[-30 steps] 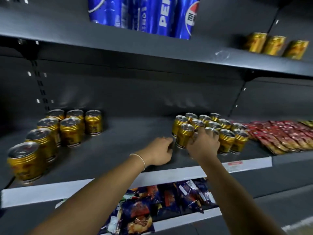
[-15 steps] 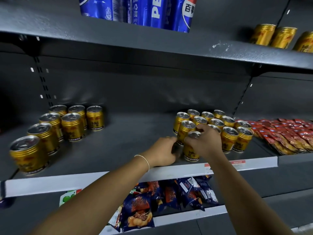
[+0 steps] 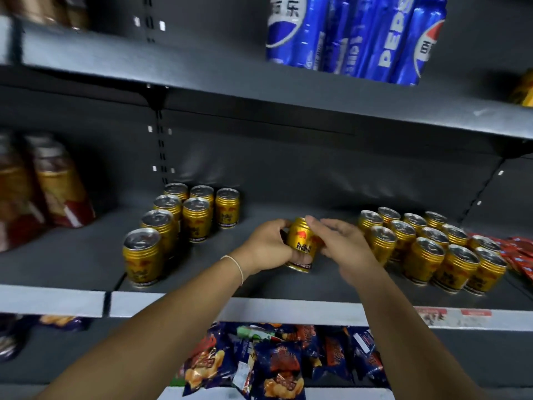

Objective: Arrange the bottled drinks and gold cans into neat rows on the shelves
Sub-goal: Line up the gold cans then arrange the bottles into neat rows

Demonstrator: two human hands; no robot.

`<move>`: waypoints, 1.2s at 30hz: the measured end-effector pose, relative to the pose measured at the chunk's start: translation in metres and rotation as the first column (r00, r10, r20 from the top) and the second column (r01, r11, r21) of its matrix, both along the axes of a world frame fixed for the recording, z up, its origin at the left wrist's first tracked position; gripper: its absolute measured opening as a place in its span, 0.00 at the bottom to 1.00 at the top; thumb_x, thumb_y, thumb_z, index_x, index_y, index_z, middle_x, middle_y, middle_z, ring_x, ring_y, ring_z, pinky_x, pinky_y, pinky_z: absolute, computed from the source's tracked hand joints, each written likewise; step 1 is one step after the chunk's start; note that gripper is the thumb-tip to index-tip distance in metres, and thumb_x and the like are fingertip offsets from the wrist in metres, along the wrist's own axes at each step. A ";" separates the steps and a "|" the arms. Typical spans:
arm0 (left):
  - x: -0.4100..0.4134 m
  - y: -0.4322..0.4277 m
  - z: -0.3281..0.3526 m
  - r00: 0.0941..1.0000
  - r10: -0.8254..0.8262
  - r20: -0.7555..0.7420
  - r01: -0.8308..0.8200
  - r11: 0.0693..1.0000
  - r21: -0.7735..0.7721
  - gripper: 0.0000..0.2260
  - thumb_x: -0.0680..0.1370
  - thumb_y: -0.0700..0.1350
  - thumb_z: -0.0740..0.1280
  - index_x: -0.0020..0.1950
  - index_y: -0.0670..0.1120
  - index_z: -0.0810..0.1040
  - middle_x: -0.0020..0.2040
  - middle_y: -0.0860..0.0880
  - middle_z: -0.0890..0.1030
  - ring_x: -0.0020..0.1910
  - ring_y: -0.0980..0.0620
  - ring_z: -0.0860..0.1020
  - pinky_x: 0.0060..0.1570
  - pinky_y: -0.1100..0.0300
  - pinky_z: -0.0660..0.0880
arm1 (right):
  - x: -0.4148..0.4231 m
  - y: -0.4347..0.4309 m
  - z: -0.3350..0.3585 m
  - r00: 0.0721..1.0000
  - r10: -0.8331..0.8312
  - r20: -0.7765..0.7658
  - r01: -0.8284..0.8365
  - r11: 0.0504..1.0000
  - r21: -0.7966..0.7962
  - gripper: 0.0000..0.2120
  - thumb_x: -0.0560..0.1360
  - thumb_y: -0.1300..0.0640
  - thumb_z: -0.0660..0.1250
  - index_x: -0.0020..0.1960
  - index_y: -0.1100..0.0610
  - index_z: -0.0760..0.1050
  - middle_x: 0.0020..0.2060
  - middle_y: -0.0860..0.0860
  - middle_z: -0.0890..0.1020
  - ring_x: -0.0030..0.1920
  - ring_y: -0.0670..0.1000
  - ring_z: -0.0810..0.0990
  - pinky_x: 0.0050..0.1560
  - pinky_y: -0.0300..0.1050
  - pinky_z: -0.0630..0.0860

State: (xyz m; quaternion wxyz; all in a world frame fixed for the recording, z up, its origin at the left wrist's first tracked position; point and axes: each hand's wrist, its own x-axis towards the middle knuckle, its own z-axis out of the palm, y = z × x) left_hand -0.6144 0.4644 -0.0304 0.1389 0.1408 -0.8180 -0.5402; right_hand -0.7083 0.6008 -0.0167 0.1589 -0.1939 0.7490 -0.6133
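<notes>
Shelf (image 3: pixel 72 264), dark grey, middle level: carries all the gold cans noted below. Upper shelf (image 3: pixel 202 67) holds blue Pepsi containers (image 3: pixel 354 39), upright and packed together.

Right block of gold cans (image 3: pixel 427 249): upright, in close rows, towards the right end of the middle shelf. Left group of gold cans (image 3: pixel 178 220): seven, upright, looser, staggered from the back wall to the front edge. The two groups stand well apart.

Snack packets (image 3: pixel 274 365), dark blue, are heaped on the level below.

My left hand (image 3: pixel 268 249) grips one gold can (image 3: pixel 302 243) in the gap between the groups, fingers curled round its left side. My right hand (image 3: pixel 343 241) lies against the can's top and right side with its fingers nearly straight, not clasping. The can is slightly tilted, label towards me; I cannot tell whether its base touches the shelf.

Thin band (image 3: pixel 235 267) on my left wrist.
</notes>
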 end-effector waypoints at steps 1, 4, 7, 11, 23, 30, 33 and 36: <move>0.008 -0.010 0.002 1.000 0.019 -0.006 -0.019 1.000 0.001 0.27 0.62 0.43 0.82 0.58 0.49 0.77 0.52 0.51 0.83 0.51 0.52 0.81 0.58 0.51 0.78 | 0.007 -0.009 -0.001 0.996 0.077 0.053 -0.077 0.997 -0.019 0.24 0.65 0.40 0.77 0.55 0.53 0.79 0.49 0.48 0.86 0.49 0.47 0.85 0.44 0.39 0.80; 0.032 -0.037 0.008 0.999 0.032 0.026 -0.029 0.993 -0.116 0.25 0.62 0.45 0.82 0.55 0.49 0.77 0.50 0.52 0.83 0.50 0.53 0.81 0.56 0.52 0.78 | 0.027 -0.037 -0.006 0.952 0.273 0.139 -0.261 0.961 -0.095 0.24 0.64 0.47 0.77 0.55 0.58 0.81 0.46 0.53 0.87 0.48 0.50 0.86 0.39 0.39 0.81; 0.055 -0.067 0.015 0.988 -0.027 0.149 0.063 0.967 -0.246 0.24 0.66 0.47 0.80 0.58 0.50 0.75 0.53 0.53 0.81 0.52 0.55 0.79 0.57 0.55 0.77 | 0.041 -0.061 -0.011 0.931 0.325 0.169 -0.301 0.942 -0.150 0.22 0.65 0.51 0.78 0.55 0.60 0.81 0.48 0.56 0.87 0.50 0.54 0.86 0.41 0.42 0.82; 0.086 -0.109 0.026 0.975 -0.023 0.223 0.110 0.916 -0.385 0.18 0.76 0.41 0.68 0.66 0.47 0.73 0.61 0.50 0.79 0.59 0.51 0.77 0.61 0.53 0.74 | 0.060 -0.095 -0.023 0.934 0.324 0.152 -0.300 0.940 -0.163 0.24 0.64 0.49 0.78 0.56 0.59 0.81 0.49 0.53 0.87 0.52 0.52 0.86 0.50 0.46 0.81; 0.141 -0.188 0.005 0.970 0.211 0.117 -0.082 0.746 -0.660 0.21 0.77 0.40 0.59 0.70 0.45 0.72 0.69 0.43 0.74 0.67 0.42 0.71 0.65 0.55 0.69 | 0.117 -0.186 -0.082 0.967 0.213 -0.137 -0.240 0.945 -0.223 0.21 0.68 0.67 0.78 0.55 0.49 0.79 0.50 0.44 0.86 0.53 0.46 0.84 0.56 0.44 0.78; 0.140 -0.194 -0.013 0.986 0.149 0.069 -0.064 0.734 -0.676 0.17 0.80 0.45 0.57 0.68 0.44 0.73 0.71 0.43 0.71 0.71 0.44 0.65 0.70 0.55 0.59 | 0.112 -0.194 -0.101 0.944 0.231 -0.237 -0.257 0.963 -0.085 0.32 0.67 0.63 0.79 0.64 0.41 0.72 0.59 0.44 0.82 0.60 0.45 0.81 0.64 0.52 0.77; 0.142 -0.193 -0.017 0.990 0.138 0.026 -0.082 0.717 -0.692 0.18 0.80 0.45 0.57 0.70 0.45 0.72 0.72 0.44 0.70 0.72 0.44 0.64 0.71 0.55 0.58 | 0.110 -0.192 -0.109 0.932 0.251 -0.262 -0.261 0.965 -0.001 0.42 0.64 0.66 0.79 0.71 0.43 0.67 0.65 0.47 0.78 0.64 0.47 0.78 0.66 0.56 0.75; 0.143 -0.192 -0.018 0.993 0.120 -0.020 -0.098 0.694 -0.713 0.17 0.80 0.44 0.57 0.67 0.43 0.74 0.71 0.42 0.72 0.71 0.44 0.66 0.70 0.56 0.59 | 0.108 -0.192 -0.112 0.936 0.204 -0.288 -0.211 0.977 0.007 0.41 0.63 0.66 0.80 0.68 0.41 0.69 0.61 0.45 0.81 0.60 0.47 0.81 0.63 0.56 0.77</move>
